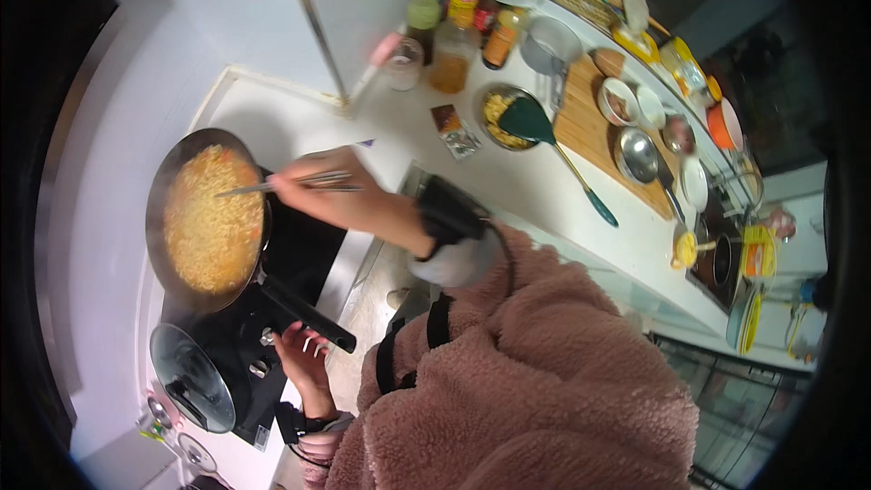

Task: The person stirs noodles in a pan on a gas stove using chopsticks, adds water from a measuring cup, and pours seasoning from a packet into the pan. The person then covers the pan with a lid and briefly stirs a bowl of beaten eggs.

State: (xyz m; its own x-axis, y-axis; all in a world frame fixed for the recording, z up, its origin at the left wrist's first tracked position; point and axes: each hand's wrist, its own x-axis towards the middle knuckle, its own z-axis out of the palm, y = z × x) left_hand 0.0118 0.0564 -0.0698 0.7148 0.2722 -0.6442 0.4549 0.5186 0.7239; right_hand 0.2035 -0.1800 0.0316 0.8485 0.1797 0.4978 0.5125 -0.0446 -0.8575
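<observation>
My right hand grips metal chopsticks, their tips in the noodles inside a dark frying pan on the black cooktop. The pan's black handle points toward me. Under that handle, my left hand has its fingers loosely apart beside a silver control knob; whether a fingertip touches the knob I cannot tell. A glass lid lies at the cooktop's near left.
Right along the counter stand bottles, a steel bowl with yellow food under a green spatula, a wooden board with small bowls and a ladle, and a sink. A white wall borders the left.
</observation>
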